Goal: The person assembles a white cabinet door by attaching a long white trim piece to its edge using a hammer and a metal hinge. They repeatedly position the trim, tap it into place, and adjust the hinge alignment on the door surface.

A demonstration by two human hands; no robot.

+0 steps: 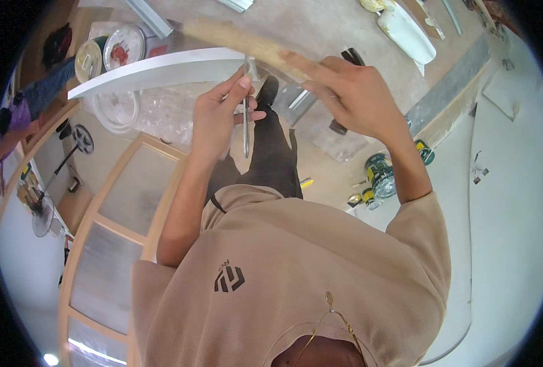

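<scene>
My left hand (219,116) pinches a slim metal rod (246,131) between thumb and fingers. Its shaft points down toward my legs, and a translucent part shows above the fingertips; the exact kind of tool is unclear. My right hand (351,95) grips the near end of a pale yellowish-brown bar (238,40), wood-like and smeared by motion. The index finger lies along this bar, which reaches left over the rod's top; whether they touch cannot be seen. A long white strip (161,70) ends right beside my left fingertips, and I cannot tell whether they touch it.
Two paint buckets, one white (125,49), one yellowish-topped (89,61), stand behind the strip. A framed glazed panel (125,196) lies left. Green cans (378,168) sit at right, near a white board (510,214). A white scoop-like piece (406,37) lies far right. Another person's purple sleeve (18,125) shows far left.
</scene>
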